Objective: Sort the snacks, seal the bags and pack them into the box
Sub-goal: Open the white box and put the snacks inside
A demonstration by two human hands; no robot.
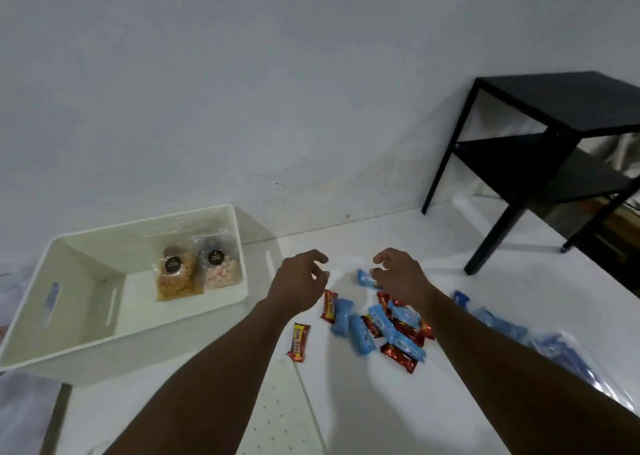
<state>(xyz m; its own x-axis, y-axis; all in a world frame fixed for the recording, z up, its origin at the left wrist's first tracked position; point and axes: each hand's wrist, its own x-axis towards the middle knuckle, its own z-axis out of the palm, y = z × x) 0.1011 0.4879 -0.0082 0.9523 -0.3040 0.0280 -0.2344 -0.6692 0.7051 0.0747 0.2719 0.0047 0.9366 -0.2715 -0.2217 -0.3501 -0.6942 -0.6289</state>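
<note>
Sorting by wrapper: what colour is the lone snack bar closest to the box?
The snack bar is red with a yellow band; the head view shows it.

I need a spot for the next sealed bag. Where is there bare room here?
Bare: the box floor left of the two bags, and the table from the snack bars back to the black side table. Crowded: the bars heaped by the right hand.

box left of snacks
</note>
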